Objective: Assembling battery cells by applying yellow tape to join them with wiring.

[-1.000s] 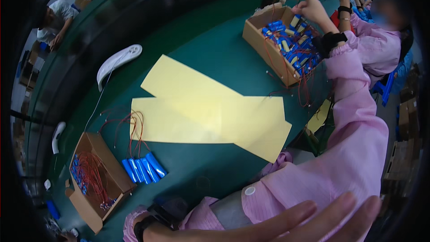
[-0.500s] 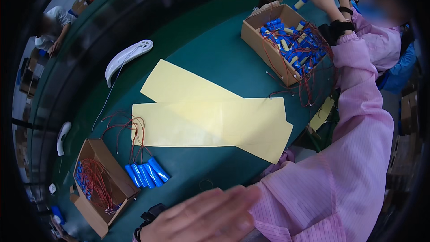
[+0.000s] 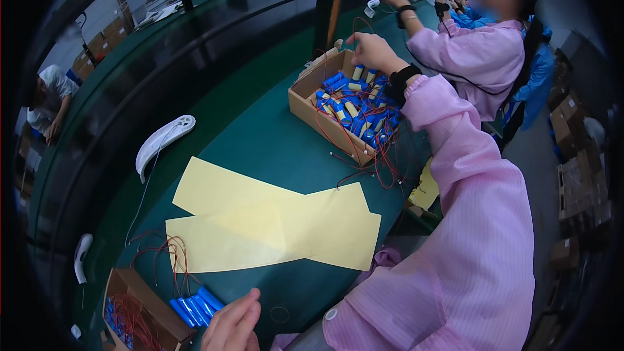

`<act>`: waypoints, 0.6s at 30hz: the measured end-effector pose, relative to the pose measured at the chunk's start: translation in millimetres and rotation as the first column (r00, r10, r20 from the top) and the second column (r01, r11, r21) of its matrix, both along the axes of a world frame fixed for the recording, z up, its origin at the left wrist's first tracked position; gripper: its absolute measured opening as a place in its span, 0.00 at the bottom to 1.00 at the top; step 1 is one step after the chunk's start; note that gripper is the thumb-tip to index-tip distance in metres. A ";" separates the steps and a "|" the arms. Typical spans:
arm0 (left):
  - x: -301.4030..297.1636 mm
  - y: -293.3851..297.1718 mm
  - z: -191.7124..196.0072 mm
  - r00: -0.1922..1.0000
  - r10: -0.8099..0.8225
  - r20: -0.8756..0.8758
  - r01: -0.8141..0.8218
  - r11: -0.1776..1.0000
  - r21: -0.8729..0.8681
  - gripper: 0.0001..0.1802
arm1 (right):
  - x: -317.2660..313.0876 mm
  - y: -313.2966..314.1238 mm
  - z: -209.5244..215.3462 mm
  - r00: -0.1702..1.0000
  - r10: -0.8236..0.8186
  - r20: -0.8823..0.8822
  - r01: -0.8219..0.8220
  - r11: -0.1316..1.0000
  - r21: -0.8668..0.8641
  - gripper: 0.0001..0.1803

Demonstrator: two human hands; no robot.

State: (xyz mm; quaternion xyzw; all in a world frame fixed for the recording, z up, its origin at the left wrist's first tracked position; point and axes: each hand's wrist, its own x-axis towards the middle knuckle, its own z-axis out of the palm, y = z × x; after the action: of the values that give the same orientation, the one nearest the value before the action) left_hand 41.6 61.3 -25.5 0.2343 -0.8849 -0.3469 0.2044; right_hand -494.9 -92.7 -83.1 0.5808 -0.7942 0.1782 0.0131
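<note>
My right hand [image 3: 376, 53] is over the cardboard box [image 3: 325, 131] at the far right, fingers bent down and closed. Beneath its fingertips a blue and yellow battery cell [image 3: 357, 73] hangs, and a red wire loops up by the hand; the exact grip is partly hidden. Many blue cells [image 3: 364, 116] with yellow bands and tangled red wires fill that box. Low in front, my left hand [image 3: 233, 326] is open, its fingers stretched out and holding nothing. Just beside it lies a row of blue cells [image 3: 194, 308] with red leads.
Overlapping pale yellow sheets [image 3: 227, 240] lie mid-table. A second cardboard box [image 3: 151, 299] with red-wired cells stands at the near left. White curved casings [image 3: 159, 143] lie along the left side. A co-worker in a pink sleeve [image 3: 448, 49] works beyond the right box.
My view has swung up and to the right, so the table sits lower in the picture. My right hand has come down closer to the box; my left hand has moved left toward the row of cells.
</note>
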 end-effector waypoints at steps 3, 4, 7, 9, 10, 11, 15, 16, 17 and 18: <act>4.4 -2.3 -5.5 0.992 0.082 0.096 -0.083 0.997 0.004 0.24 | -8.3 -2.4 -9.2 0.988 -0.031 -0.154 0.025 0.999 -0.039 0.29; 7.1 -2.6 -7.3 0.993 0.076 0.091 -0.077 0.997 0.002 0.24 | -11.7 -2.1 -11.7 0.966 -0.063 -0.250 0.042 0.995 -0.090 0.31; 20.4 -1.3 -14.8 0.882 0.383 0.276 -0.428 0.895 0.125 0.19 | -16.2 6.2 5.0 0.966 -0.126 -0.224 0.150 0.984 0.093 0.32; 37.7 -2.8 -29.0 0.823 0.437 0.362 -0.487 0.872 0.054 0.17 | -5.3 16.8 28.0 0.966 -0.179 -0.187 0.236 0.905 0.354 0.29; 43.5 -4.4 -34.0 0.750 0.494 0.440 -0.540 0.841 -0.023 0.15 | 4.9 23.5 37.0 0.966 -0.180 -0.185 0.236 0.904 0.355 0.29; 48.3 -4.2 -37.9 0.717 0.507 0.479 -0.538 0.839 -0.082 0.13 | 16.9 30.6 43.2 0.933 -0.186 -0.308 0.272 0.925 0.267 0.28; 46.9 5.2 -58.6 0.530 0.641 0.555 -0.667 0.720 -0.194 0.11 | 77.9 43.2 47.9 0.870 0.005 -0.493 -0.165 0.945 -0.283 0.14; 44.1 6.0 -59.4 0.527 0.691 0.496 -0.658 0.700 -0.276 0.13 | 117.5 47.0 62.3 0.937 0.194 -0.289 -0.257 0.945 -0.200 0.13; 58.7 6.3 -80.4 0.521 0.676 0.521 -0.652 0.709 -0.268 0.15 | 149.1 54.6 68.8 0.912 0.386 -0.141 -0.404 0.904 -0.138 0.16; 43.4 -5.5 -92.1 0.500 0.731 0.464 -0.670 0.666 -0.327 0.14 | 172.3 65.6 65.2 0.855 0.517 -0.036 -0.518 0.854 -0.036 0.17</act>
State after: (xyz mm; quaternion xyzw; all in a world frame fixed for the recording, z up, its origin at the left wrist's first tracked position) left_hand 85.0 55.8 -117.6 0.6522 -0.7478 -0.1028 0.0703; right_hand -322.6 -27.0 -17.9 0.7746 -0.6045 0.1855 -0.0127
